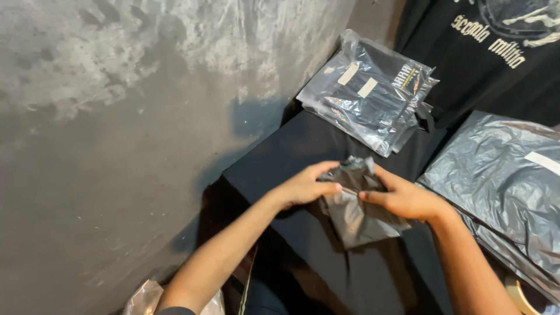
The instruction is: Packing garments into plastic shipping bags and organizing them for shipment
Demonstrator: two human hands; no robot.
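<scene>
I've got my left hand [304, 188] and right hand [404, 198] both pinching a crumpled grey plastic bag [354, 211], fingers closed on it, above the black cloth [280, 163].

Small bag [356, 213]: thin grey plastic, crinkled, dull sheen. Packed garments [367, 90]: glossy clear film. Worktop [280, 163]: matt black cloth. Wall [116, 116]: rough grey plaster. Large bags [501, 181]: smooth grey plastic.

The single head-worn camera is looking steeply down from above the person's forearms, sitting close over the flat black work surface [291, 151]. It is facing forward and slightly rightward, taking in the rough grey concrete wall [116, 116] at left and stacked grey plastic bags [501, 175] at right.
</scene>
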